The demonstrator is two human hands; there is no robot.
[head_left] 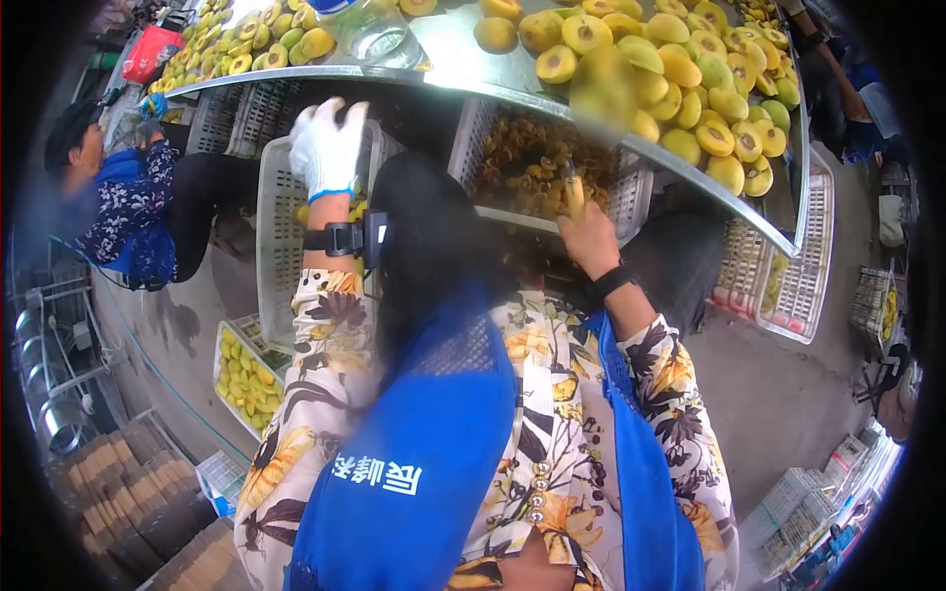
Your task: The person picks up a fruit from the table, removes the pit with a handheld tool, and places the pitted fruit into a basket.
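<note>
My left hand [328, 150], in a white glove with a blue cuff, is held over the tall white plastic crate [279, 246] on the left. Its fingers are apart, and nothing shows in them. Some yellow fruit lies down in that crate, partly hidden by my forearm. My bare right hand [589, 236] is wrapped round a yellow-handled tool [574, 193] with a narrow metal tip pointing up. Behind the tool, under the table edge, a white crate [471, 143] holds brown fruit pits and scraps [522, 158].
A metal table [448, 49] bears piles of yellow halved fruit [680, 69] and a clear container [384, 44]. Its metal edge runs above both hands. A crate of yellow fruit [246, 379] stands low left. Another person [128, 207] sits at left; more crates [803, 256] stand right.
</note>
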